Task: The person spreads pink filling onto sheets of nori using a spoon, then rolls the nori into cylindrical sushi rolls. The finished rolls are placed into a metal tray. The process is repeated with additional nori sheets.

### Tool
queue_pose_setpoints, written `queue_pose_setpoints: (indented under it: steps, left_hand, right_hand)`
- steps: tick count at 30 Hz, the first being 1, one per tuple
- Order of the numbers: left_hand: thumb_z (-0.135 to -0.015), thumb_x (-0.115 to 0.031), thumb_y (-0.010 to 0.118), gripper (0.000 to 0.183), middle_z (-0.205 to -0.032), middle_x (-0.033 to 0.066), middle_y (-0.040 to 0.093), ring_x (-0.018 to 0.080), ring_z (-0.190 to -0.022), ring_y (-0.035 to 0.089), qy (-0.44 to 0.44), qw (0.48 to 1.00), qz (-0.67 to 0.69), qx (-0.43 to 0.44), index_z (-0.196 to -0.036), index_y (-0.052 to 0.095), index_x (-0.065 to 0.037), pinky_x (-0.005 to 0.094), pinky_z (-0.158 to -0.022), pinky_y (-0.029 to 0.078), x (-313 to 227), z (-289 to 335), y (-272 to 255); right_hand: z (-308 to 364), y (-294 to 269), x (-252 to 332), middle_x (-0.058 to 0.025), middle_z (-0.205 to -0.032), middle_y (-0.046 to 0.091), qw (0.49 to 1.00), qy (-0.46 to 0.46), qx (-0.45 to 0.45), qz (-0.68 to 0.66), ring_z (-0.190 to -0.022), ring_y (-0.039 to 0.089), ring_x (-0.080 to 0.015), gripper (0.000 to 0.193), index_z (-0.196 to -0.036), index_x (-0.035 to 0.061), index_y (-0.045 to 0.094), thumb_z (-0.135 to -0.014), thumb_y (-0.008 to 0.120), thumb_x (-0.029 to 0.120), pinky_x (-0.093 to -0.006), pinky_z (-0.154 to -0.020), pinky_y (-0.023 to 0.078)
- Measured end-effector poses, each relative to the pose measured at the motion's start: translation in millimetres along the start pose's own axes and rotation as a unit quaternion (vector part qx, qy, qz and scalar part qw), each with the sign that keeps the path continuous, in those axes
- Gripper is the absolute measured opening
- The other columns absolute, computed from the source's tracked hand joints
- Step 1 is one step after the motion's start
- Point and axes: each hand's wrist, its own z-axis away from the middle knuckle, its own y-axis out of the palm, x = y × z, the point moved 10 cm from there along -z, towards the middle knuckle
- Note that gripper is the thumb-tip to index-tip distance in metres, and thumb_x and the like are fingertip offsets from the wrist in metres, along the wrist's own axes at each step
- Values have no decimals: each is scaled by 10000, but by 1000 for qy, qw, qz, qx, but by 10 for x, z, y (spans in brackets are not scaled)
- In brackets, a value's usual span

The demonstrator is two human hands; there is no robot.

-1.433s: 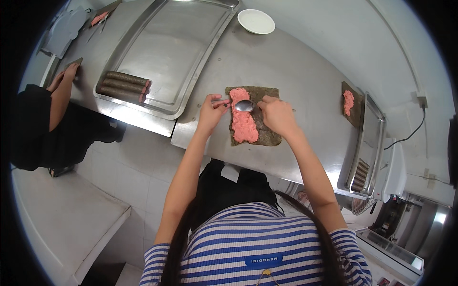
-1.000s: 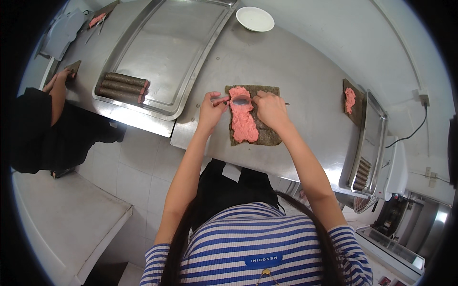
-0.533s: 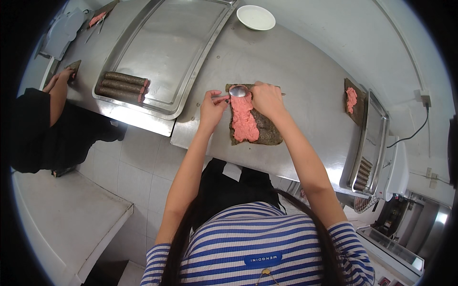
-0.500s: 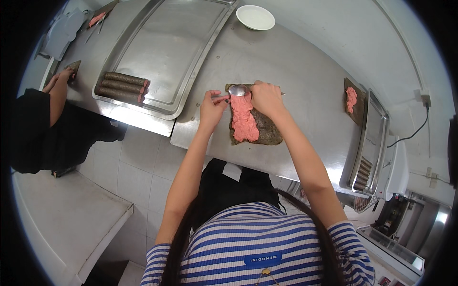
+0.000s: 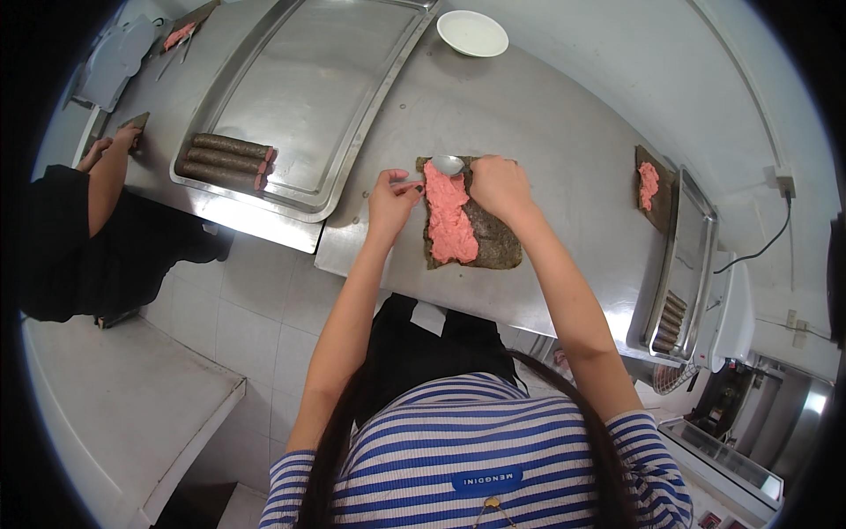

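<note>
A dark seaweed sheet (image 5: 493, 238) lies on the steel counter (image 5: 546, 115) in front of me, with a strip of pink paste (image 5: 448, 216) along its left half. My right hand (image 5: 498, 185) rests on the far part of the sheet and holds a metal spoon (image 5: 448, 165), whose bowl sits at the far end of the paste. At the sheet's left edge, my left hand (image 5: 392, 198) pinches a thin metal utensil (image 5: 411, 185) with its tip against the paste.
A large steel tray (image 5: 308, 79) to the left holds three dark rolls (image 5: 225, 159). A white dish (image 5: 473, 33) stands at the back. Another sheet with paste (image 5: 649, 185) and a tray of rolls (image 5: 683, 264) are on the right. A co-worker's hand (image 5: 110, 145) works far left.
The spoon has travelled from the middle of the paste to the far end of the sheet, and my right hand went with it. My left hand stayed at the sheet's left edge.
</note>
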Motion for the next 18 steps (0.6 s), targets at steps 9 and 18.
queue_pose_setpoints:
  steps: [9, 18]
  left_hand:
    - [-757, -40, 653, 328, -903, 126, 670, 201, -738, 667, 91, 979, -172, -57, -1065, 540, -16, 311, -666, 514, -327, 14, -39]
    - [-735, -94, 699, 255, -933, 107, 602, 227, -714, 638, 154, 918, -365, -32, -988, 677, -96, 351, -687, 505, -569, -44, 83]
  right_hand:
    - [-56, -3, 126, -194, -846, 641, 995, -61, -59, 54, -739, 660, -345, 157, -748, -10, 674, -743, 572, 110, -417, -653, 530]
    - [17, -186, 121, -199, -845, 657, 998, -15, -37, 56, -775, 667, -349, 176, -779, 1, 686, -761, 557, 120, -430, -663, 534]
